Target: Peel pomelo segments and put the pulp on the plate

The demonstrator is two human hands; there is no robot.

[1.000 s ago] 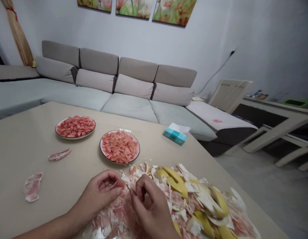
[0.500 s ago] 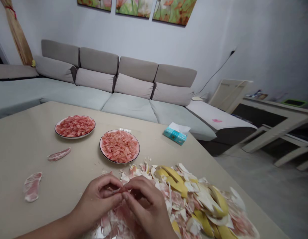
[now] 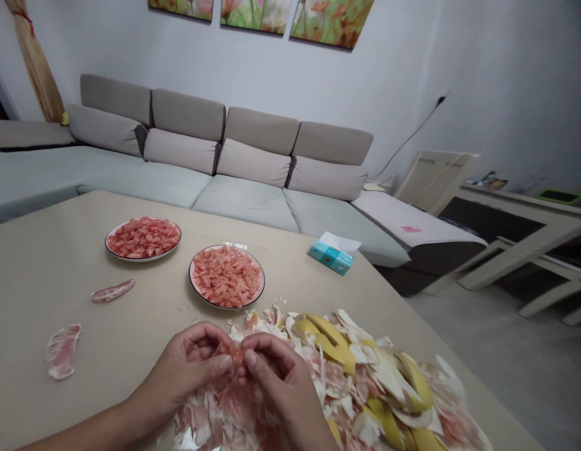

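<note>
Between my fingertips is a small piece of pink pomelo flesh (image 3: 237,356). My left hand (image 3: 189,360) pinches it from one side, and my right hand (image 3: 283,376) pinches it from the other. Below and to the right of my hands spreads a heap of pomelo peel and torn membrane (image 3: 356,376), with yellow rind, white pith and pinkish skins. Beyond my hands stands a plate (image 3: 191,285) piled with peeled pink pulp. A second plate (image 3: 108,250) of redder pulp sits farther left. Two pomelo segments in their membrane, a thin one (image 3: 113,292) and a wider one (image 3: 63,352), lie at the left.
A blue tissue pack (image 3: 331,255) lies near the far right edge of the cream table (image 3: 144,300). Behind the table runs a grey sofa (image 3: 252,197). To the right are a chair (image 3: 426,181) and a side table (image 3: 516,207).
My fingertips have drawn slightly apart and tilted, so more of the pink flesh shows between them. The plates and the peel heap stay where they were.
</note>
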